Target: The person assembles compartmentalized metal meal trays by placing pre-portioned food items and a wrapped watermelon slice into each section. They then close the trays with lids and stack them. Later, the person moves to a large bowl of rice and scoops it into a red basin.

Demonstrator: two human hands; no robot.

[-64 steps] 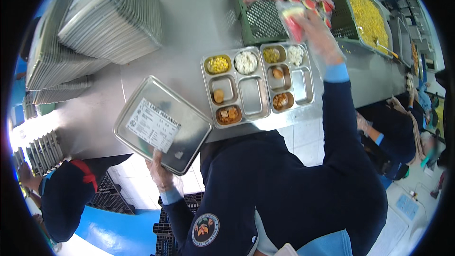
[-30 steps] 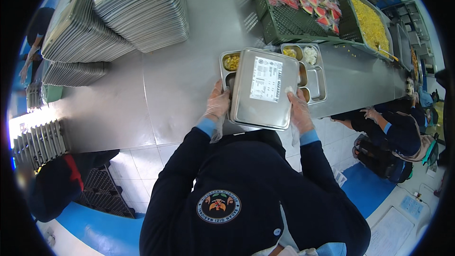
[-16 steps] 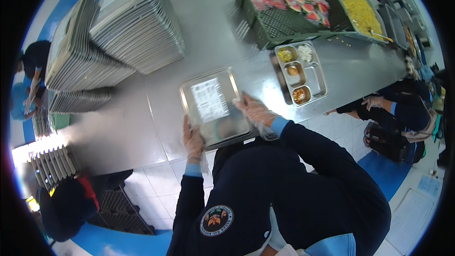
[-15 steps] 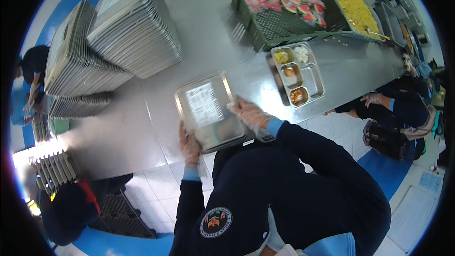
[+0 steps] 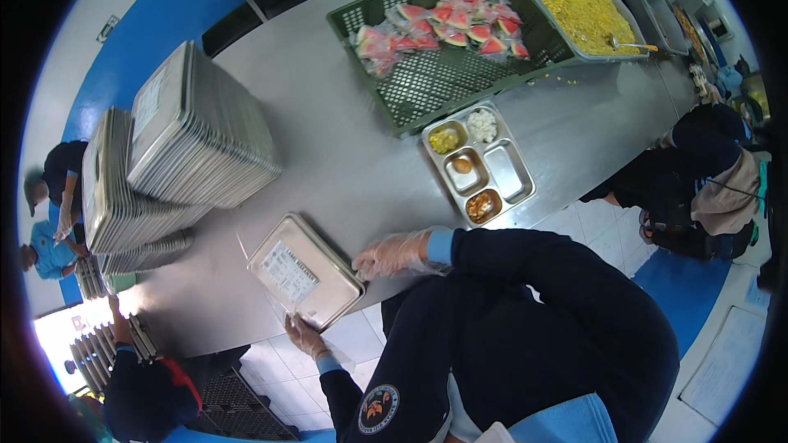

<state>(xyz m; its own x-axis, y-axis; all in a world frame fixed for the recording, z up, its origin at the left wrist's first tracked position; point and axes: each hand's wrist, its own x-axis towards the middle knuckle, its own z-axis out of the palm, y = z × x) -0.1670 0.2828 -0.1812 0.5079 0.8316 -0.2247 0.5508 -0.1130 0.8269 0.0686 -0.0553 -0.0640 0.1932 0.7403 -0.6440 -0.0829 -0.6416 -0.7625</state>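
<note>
A closed metal food tray (image 5: 332, 279) with a white printed label on its lid sits at the near edge of the steel table, turned at a slant. My right hand (image 5: 392, 256), in a clear plastic glove, grips its right corner with bent fingers. At the near-left corner, my gloved left hand (image 5: 305, 336) has its fingers closed on the rim. To the right lies an uncovered compartment tray (image 5: 502, 166) holding white rice, a yellow vegetable mix, a round brown item and a reddish-brown dish; its largest compartment is bare.
Tall stacks of lidded trays (image 5: 205, 131) stand at the left. A green crate (image 5: 410, 107) with bagged watermelon slices is at the back, beside a pan of yellow food (image 5: 574, 12) with a spoon. Co-workers are at the left and right; a black crate (image 5: 238, 402) is below the table.
The closed tray has moved left with both my hands and turned to a steeper slant. My view has shifted, so the stacks and the crate sit lower in it.
</note>
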